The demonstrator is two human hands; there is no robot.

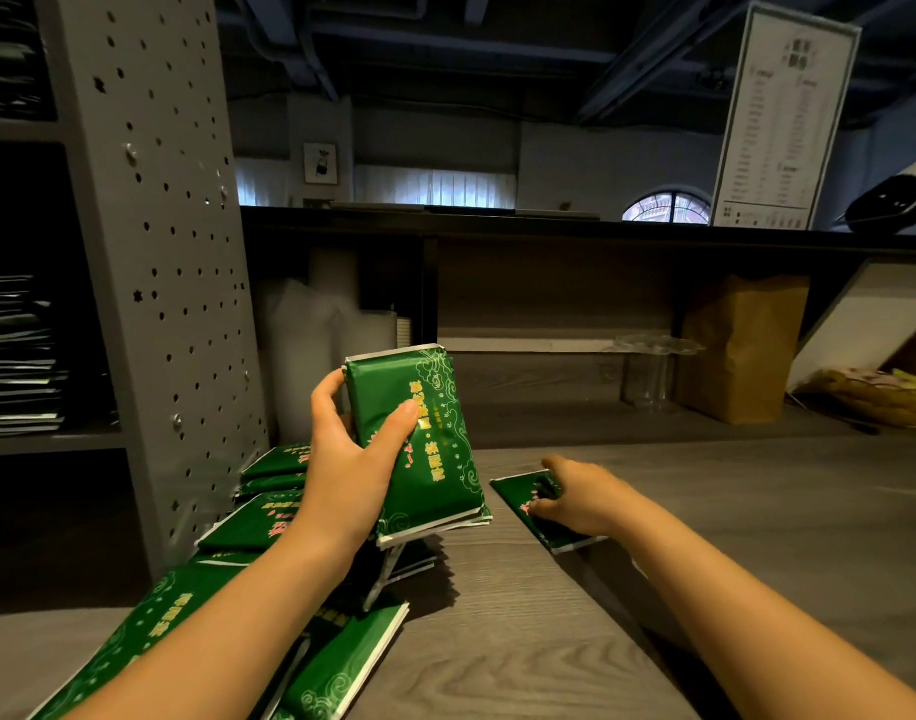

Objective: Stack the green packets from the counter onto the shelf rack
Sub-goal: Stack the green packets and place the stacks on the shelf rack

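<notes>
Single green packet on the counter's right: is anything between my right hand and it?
Nothing visible. The right hand touches the single packet, which lies flat on the counter, apart from the pile. The left hand holds a separate bundle.

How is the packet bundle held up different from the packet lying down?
The held bundle stands upright in the left hand; the flat packet lies on the counter under the right hand. The held bundle is thick, several packets; the flat packet looks single. Both are green.

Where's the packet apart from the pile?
Head view: the packet lies right of centre on the counter under the right hand, beside the bundle in the left hand.
</notes>
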